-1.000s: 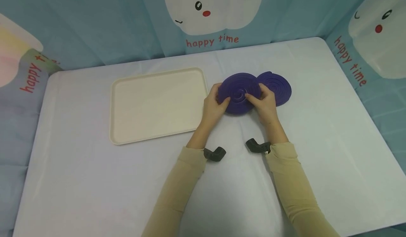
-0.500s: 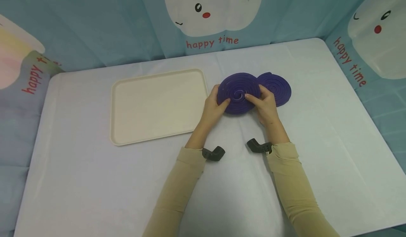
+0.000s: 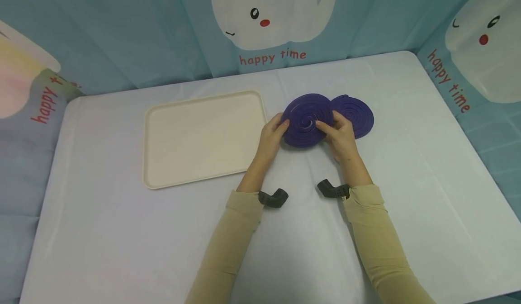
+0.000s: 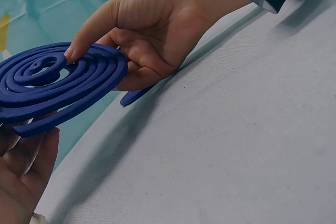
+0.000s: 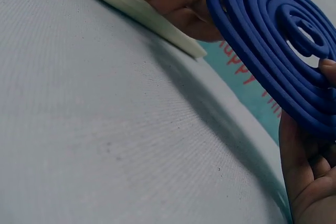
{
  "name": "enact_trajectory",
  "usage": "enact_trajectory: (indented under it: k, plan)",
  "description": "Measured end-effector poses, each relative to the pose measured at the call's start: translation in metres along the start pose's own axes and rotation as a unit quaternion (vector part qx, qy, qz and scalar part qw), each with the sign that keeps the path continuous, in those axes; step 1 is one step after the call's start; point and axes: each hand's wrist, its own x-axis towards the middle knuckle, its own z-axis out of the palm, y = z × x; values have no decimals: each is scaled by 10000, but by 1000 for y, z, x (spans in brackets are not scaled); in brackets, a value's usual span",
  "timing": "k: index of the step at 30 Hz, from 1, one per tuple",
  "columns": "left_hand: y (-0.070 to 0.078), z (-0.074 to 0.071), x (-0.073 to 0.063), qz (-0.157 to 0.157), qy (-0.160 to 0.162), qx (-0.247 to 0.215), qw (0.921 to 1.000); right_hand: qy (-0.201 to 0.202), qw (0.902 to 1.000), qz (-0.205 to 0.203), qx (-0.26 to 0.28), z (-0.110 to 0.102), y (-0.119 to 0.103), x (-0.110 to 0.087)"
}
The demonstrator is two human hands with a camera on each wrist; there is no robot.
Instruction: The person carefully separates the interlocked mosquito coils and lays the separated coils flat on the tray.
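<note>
A flat purple spiral coil [image 3: 306,107], bluer in the wrist views, is held by both hands above the table. My left hand [image 3: 269,137] pinches its left rim, thumb on top and fingers underneath. From the right, my right hand [image 3: 343,140] grips it, thumb lying across the rings toward the centre and fingers below. The left wrist view shows a gap at the middle of the coil [image 4: 63,95] and a loose outer end at its near side. A second purple spiral coil [image 3: 360,116] lies flat on the table, partly behind the right hand.
A cream rectangular tray [image 3: 203,178] lies left of the hands, its right edge close to the left hand. The white-covered table [image 3: 122,240] has curtains [image 3: 163,32] with whale prints along its back and sides.
My left thumb has slid outward from near the coil's centre to its left rim. The held coil tips slightly; my right hand keeps its grip.
</note>
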Motion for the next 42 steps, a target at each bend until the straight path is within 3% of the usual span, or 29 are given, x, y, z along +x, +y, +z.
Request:
enact_trajectory:
  k: [5, 12, 18, 26, 37, 42]
  plan:
    - [0, 0, 0, -138, 130, -290, 9994, 7, 9999, 148, -22, 0, -1, -1]
    - [0, -2, 0, -582, 6, -1404, 9884, 15, 9994, 265, -207, -1, -1, -1]
    - [-1, -2, 0, -528, -47, -1566, 9862, 148, 9982, 586, 18, -2, -2, -2]
    - [-2, -2, 3, -620, -39, -1164, 9913, 322, 9957, 692, 518, -2, -4, -2]
    - [-4, -1, 4, -276, 50, -770, 9966, 372, 9929, 981, 554, -2, -6, -2]
    - [-5, 0, 4, -98, 107, -824, 9965, 372, 9916, 1059, 648, -1, -7, -4]
